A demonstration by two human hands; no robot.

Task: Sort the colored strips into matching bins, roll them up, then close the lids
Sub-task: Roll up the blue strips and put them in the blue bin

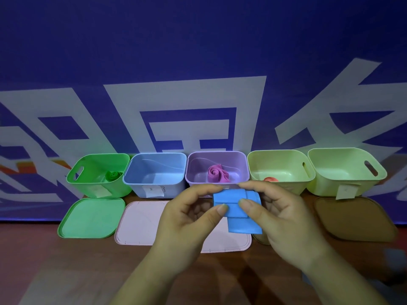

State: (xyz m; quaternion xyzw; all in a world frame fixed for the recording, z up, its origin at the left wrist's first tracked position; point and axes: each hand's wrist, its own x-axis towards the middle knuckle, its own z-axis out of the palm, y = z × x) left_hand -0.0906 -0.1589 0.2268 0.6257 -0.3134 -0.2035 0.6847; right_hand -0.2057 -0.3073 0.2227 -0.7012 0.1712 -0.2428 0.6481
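Note:
A blue strip [236,205], partly rolled with its loose end hanging down, is held between my left hand [187,221] and my right hand [284,219] above the table, in front of the purple bin. Five open bins stand in a row at the back: green bin [88,179] with a rolled green strip [114,175], blue bin [154,181] with nothing in it, purple bin [220,157] with a rolled purple strip [217,173], a pale yellow-green bin [279,179] with a red strip [271,179] peeking at its bottom, and another pale yellow-green bin [343,179].
Lids lie flat in front of the bins: a green lid [92,217], a pink lid [141,223] partly under my hands, a brown lid [354,219] at right and part of another brown lid [261,238] behind my right hand. A blue banner with white shapes stands behind.

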